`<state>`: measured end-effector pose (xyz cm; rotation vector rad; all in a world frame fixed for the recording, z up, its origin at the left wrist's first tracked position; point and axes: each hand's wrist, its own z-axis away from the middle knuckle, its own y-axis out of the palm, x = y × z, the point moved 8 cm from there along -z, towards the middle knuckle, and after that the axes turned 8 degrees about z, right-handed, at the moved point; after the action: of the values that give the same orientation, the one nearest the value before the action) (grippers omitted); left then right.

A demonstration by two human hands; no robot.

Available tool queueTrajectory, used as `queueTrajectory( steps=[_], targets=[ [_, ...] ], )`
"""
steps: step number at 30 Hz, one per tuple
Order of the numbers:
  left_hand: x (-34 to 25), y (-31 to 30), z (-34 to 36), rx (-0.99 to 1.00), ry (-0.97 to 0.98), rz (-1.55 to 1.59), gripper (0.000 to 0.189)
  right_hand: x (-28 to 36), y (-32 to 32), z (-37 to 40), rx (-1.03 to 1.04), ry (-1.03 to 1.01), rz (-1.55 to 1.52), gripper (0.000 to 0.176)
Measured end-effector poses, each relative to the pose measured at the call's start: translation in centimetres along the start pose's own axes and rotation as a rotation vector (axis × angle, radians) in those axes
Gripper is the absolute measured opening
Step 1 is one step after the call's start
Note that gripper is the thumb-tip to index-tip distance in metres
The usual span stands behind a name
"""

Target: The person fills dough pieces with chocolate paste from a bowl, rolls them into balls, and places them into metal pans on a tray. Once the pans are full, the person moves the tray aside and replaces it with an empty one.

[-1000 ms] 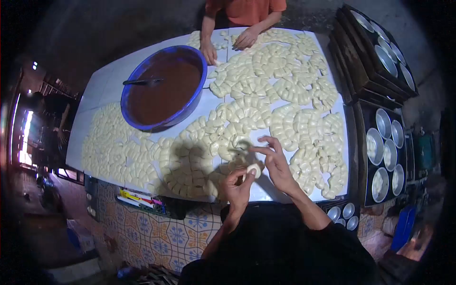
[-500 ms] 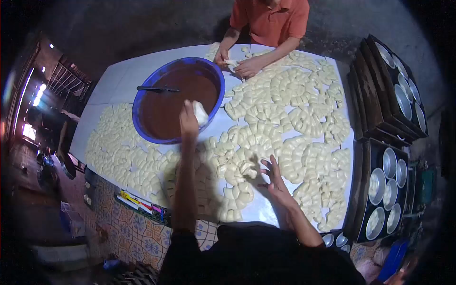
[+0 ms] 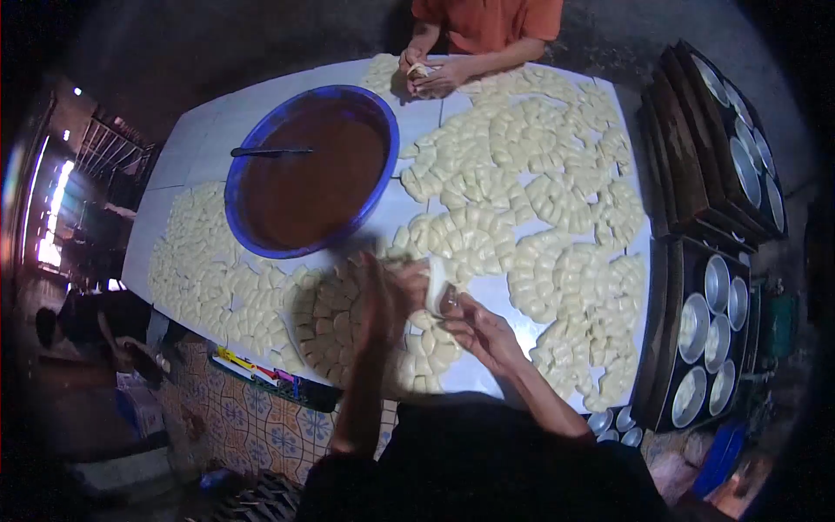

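Note:
My left hand [image 3: 387,300], a little smeared by motion, holds a piece of white dough [image 3: 437,283] in front of me over the table. Brown filling shows at the dough's lower right side. The fingers of my right hand [image 3: 489,335] are bent and pinch the same dough from its right edge. Beyond my left hand stands a large blue basin [image 3: 393,157] of brown filling [image 3: 322,183], with a dark-handled utensil [image 3: 270,151] lying in it. Many shaped dough pieces [image 3: 557,278] cover the table around both hands.
Across the white table [image 3: 204,143], a person in an orange shirt works a filled dough piece with both hands [image 3: 430,76]. At the right are stacked dark trays [image 3: 696,174] with round metal tins [image 3: 693,328]. Another person [image 3: 96,322] is low at the left.
My left hand has come back from the basin with the dough, which now has brown filling on it. My right hand has moved left and closed from spread fingers onto the dough.

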<state>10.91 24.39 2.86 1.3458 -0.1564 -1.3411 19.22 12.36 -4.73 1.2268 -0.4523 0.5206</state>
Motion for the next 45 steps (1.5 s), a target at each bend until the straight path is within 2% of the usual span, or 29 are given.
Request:
queueTrajectory(
  steps=[2, 4, 6, 8, 11, 15, 18, 19, 20, 22, 23, 25, 26, 27, 28, 29, 30, 31, 32, 33, 34, 36, 37, 38, 40, 42, 43, 44, 45],
  targets=[
    [4.9, -0.1, 2.0, 0.018, -0.042, 0.054, 0.086, -1.5, -0.6, 0.5, -0.119, 0.052, -0.022, 0.035],
    [5.7, -0.4, 4.8, -0.406, 0.147, 0.056, 0.080, -0.5, -0.9, 1.6, -0.298, 0.064, 0.182, 0.023],
    [6.6, -0.5, 6.1, -0.326, 0.236, 0.008, 0.061, 1.7, 0.1, 3.2, -0.414, -0.081, 0.563, 0.020],
    [7.9, -0.1, 6.8, -0.287, 0.097, -0.092, 0.051, 4.8, 4.3, 5.3, -0.306, -0.586, 1.222, 0.024],
    [7.9, 0.0, 7.6, -0.178, 0.223, -0.746, 0.043, 5.0, 5.4, 7.1, -0.092, -0.702, 1.603, 0.027],
    [9.9, 0.1, 7.9, -0.089, 0.256, -0.608, 0.029, 5.4, 2.1, 7.8, -0.165, -0.508, 0.814, 0.024],
    [10.3, 1.2, 8.7, -0.094, 0.297, -0.587, 0.016, 5.7, 3.6, 9.5, -0.081, -0.552, 1.162, 0.026],
    [11.4, 0.6, 8.5, -0.122, 0.188, -0.497, 0.019, 5.6, 4.5, 10.4, -0.079, -0.581, 1.250, 0.025],
    [11.9, 0.2, 8.5, -0.164, 0.202, -0.446, 0.020, 5.2, 5.3, 11.2, -0.075, -0.608, 1.339, 0.024],
    [13.2, 0.1, 8.9, -0.257, 0.227, -0.343, 0.023, 3.6, 2.2, 11.1, -0.093, -0.517, 1.226, 0.024],
    [13.3, 1.0, 9.5, -0.301, 0.248, -0.322, 0.021, 3.2, 0.8, 11.3, -0.206, -0.425, 1.167, 0.025],
    [14.6, -0.7, 9.3, -0.257, 0.253, -0.606, 0.020, 2.7, -0.2, 11.9, -0.415, -0.235, 1.037, 0.028],
    [15.4, -1.7, 9.2, -0.232, 0.252, -0.749, 0.021, 2.9, 0.2, 12.0, -0.405, -0.270, 1.115, 0.030],
    [15.1, -1.1, 9.4, -0.140, 0.412, -0.812, 0.026, 3.3, 0.5, 12.0, -0.390, -0.304, 1.196, 0.032],
    [14.8, -0.4, 9.7, -0.111, 0.377, -0.702, 0.026, 3.5, 0.8, 11.9, -0.374, -0.337, 1.275, 0.034],
    [14.3, 0.6, 10.2, -0.079, 0.343, -0.594, 0.026, 0.7, -1.4, 11.0, -0.120, -0.138, 1.112, 0.044],
    [13.6, 1.7, 10.7, -0.047, 0.310, -0.487, 0.026, -1.6, -1.6, 11.1, 0.019, 0.225, 0.672, 0.051],
    [13.8, 2.0, 11.2, -0.022, 0.207, -0.366, 0.024, -2.4, -1.5, 11.1, 0.097, 0.261, 0.661, 0.056],
    [12.9, 1.3, 11.6, -0.067, 0.326, -0.382, 0.025, -3.3, -1.3, 11.2, 0.174, 0.298, 0.649, 0.061],
    [12.2, 0.4, 12.0, -0.115, 0.445, -0.396, 0.026, -1.0, 0.1, 10.8, 0.116, -0.040, 0.876, 0.068],
    [11.5, -0.4, 12.6, -0.164, 0.565, -0.409, 0.027, -1.2, -1.7, 9.8, 0.012, -0.161, 1.118, 0.081],
    [10.6, -2.2, 13.5, -0.257, 0.606, -0.548, 0.019, -2.0, -4.4, 8.8, -0.083, -0.151, 0.986, 0.092],
    [9.8, -3.0, 14.1, -0.302, 0.629, -0.620, 0.016, -1.6, -4.4, 8.2, -0.086, -0.311, 1.107, 0.098],
    [9.4, -4.3, 14.6, -0.379, 0.603, -0.490, 0.012, -2.3, -5.4, 8.1, -0.079, -0.213, 0.887, 0.100],
    [8.8, -6.0, 15.8, -0.486, 0.568, -0.338, 0.011, 0.1, -3.0, 7.1, 0.005, -0.412, 0.970, 0.084],
    [8.9, -7.6, 16.8, -0.542, 0.531, -0.306, 0.012, 2.1, -0.9, 4.6, 0.023, -0.444, 1.275, 0.059],
    [9.3, -7.8, 16.5, -0.494, 0.518, -0.301, 0.013, 3.0, -0.2, 2.8, 0.010, -0.534, 1.339, 0.040],
    [9.8, -7.9, 15.8, -0.439, 0.506, -0.298, 0.013, 3.1, 1.4, 1.2, 0.006, -0.657, 1.661, 0.040],
    [10.1, -7.6, 15.3, -0.382, 0.493, -0.299, 0.013, 2.5, 1.2, -0.6, 0.014, -0.698, 1.829, 0.036]
  ],
)
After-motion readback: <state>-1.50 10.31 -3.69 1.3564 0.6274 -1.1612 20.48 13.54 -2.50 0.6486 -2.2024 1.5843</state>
